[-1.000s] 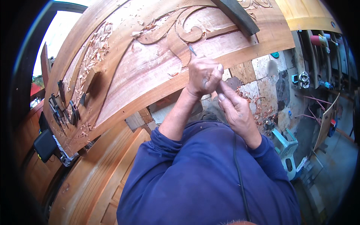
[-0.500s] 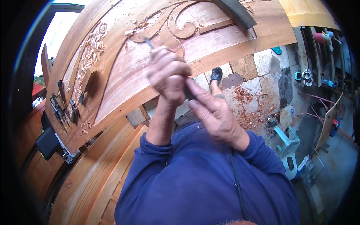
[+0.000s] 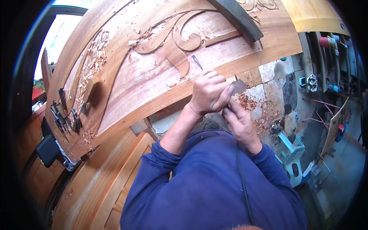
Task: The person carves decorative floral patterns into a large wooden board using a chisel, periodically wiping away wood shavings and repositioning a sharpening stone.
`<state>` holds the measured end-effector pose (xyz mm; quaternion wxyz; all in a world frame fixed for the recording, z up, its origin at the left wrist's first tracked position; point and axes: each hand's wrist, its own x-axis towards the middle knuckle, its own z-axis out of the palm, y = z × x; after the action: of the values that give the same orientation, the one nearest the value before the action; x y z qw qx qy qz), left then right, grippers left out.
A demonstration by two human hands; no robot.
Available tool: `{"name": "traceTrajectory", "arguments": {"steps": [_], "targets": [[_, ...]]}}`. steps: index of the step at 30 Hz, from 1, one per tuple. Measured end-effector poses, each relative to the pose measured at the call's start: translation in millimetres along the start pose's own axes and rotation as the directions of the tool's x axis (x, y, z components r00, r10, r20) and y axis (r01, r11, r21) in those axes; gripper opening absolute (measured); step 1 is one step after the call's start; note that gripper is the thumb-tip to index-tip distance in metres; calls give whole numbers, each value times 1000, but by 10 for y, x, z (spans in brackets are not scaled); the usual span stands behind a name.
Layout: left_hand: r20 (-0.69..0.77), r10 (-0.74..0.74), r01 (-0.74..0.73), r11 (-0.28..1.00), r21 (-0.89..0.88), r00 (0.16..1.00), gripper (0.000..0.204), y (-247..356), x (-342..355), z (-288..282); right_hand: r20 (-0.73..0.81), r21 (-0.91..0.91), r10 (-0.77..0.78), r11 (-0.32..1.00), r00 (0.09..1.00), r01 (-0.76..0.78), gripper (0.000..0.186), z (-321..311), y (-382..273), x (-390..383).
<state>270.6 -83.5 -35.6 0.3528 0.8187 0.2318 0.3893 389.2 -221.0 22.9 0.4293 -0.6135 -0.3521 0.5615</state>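
My left hand (image 3: 209,92) is wrapped round the shaft of a carving gouge (image 3: 197,62). Its narrow metal blade sticks out beyond the fist toward the wooden panel. My right hand (image 3: 241,124) is closed at the rear end, where the handle is mostly hidden by the fingers. Beneath the blade lies a large carved wood panel (image 3: 142,90) with a raised scroll (image 3: 190,43) and a curling leaf shape. The blade's tip is over the pale lowered ground beside the leaf; whether it touches the wood I cannot tell.
Several carving tools (image 3: 65,115) and a wooden block (image 3: 91,90) lie on the panel's left part among shavings (image 3: 92,57). A dark heavy bar (image 3: 239,21) rests across its far right. Light blue plastic stool (image 3: 293,157) and shavings are on the tiled floor at right.
Both hands have moved right with the gouge, and the left one is slightly lower. The gouge's tip has shifted from near the scroll's left side to the ground below it.
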Motion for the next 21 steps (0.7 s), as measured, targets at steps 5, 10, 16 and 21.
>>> {"name": "traceTrajectory", "arguments": {"steps": [5, 10, 16, 21], "targets": [[28, 108, -107, 993, -43, 994, 31, 19, 358, -125, -52, 120, 134, 985, 990, -127, 51, -24, -11, -86], [207, 36, -25, 998, -54, 978, 39, -121, 326, 74, -192, -184, -137, 978, 972, 102, 47, -33, 98, 26], [153, -75, 88, 993, -80, 985, 38, -77, 306, 127, 20, -626, -362, 723, 932, 294, 48, -456, -98, 249], [116, 13, -8, 999, -43, 993, 36, -7, 399, 197, 100, -695, -360, 641, 928, 324, 43, -667, -152, 212]]}}
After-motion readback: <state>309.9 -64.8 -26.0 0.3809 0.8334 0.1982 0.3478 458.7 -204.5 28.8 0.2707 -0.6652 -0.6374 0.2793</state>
